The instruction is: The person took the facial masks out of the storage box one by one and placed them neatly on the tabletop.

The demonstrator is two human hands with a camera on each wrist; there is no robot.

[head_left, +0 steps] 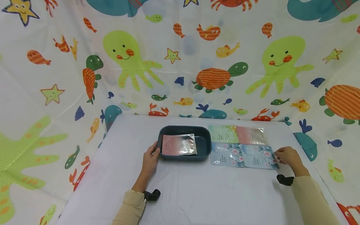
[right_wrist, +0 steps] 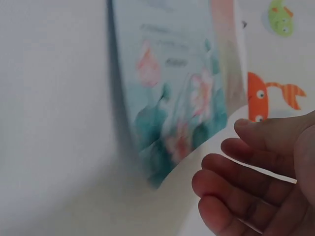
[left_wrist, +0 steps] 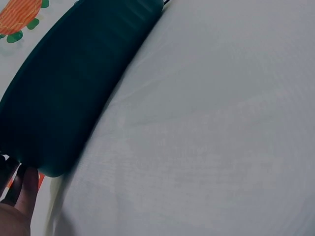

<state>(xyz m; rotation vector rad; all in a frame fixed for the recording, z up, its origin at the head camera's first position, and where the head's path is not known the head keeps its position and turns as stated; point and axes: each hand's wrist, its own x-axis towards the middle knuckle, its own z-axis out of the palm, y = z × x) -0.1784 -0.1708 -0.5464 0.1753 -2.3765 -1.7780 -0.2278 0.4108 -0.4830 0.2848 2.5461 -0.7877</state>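
A dark blue-green rectangular tray (head_left: 203, 150) stands on the table, with a pink and silver foil sheet mask packet (head_left: 178, 145) lying in it. My left hand (head_left: 149, 160) is at the tray's left end, fingers extended against the outer wall; the left wrist view shows the fingertips at its rounded corner. To the right of the tray, a blue floral packet (head_left: 260, 156) lies flat with its right edge close to my right hand (head_left: 289, 157). In the right wrist view the fingers (right_wrist: 216, 182) are loosely bent beside that packet's end, holding nothing.
Beside the tray lie another blue floral packet (head_left: 227, 154), a green packet (head_left: 222, 134) and a pink and silver packet (head_left: 251, 135), forming two rows with the first blue one. A white cloth covers the table (head_left: 202, 193). Behind hangs a curtain (head_left: 185, 81) printed with sea animals.
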